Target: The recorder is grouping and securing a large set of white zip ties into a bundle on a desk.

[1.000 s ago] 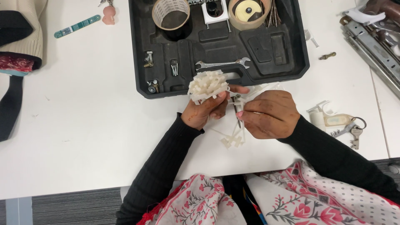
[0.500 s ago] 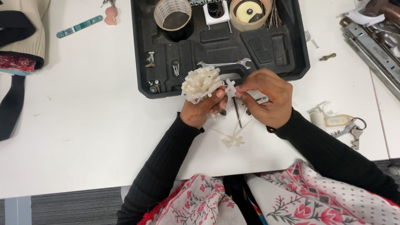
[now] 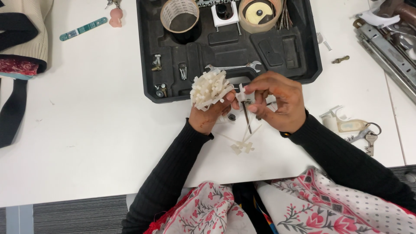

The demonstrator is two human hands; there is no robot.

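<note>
Hands: I count two, left hand (image 3: 211, 113) and right hand (image 3: 277, 102).
White clusters: one, cluster (image 3: 210, 89), gripped in the left hand.
Loose white pieces: I see two, piece (image 3: 241, 92) pinched in the right hand and table piece (image 3: 242, 147) lying below the hands.
Thin dark rods: one, rod (image 3: 246, 117), in the right hand.
Tool cases: one black case (image 3: 303, 56).
Tape rolls: two, roll (image 3: 180, 16) and second roll (image 3: 260, 13).
Wrenches: one, wrench (image 3: 234, 66).
Keys: I make out one key (image 3: 369, 142); any others on its ring are too small to count.
Green strips: one, strip (image 3: 83, 29).
</note>
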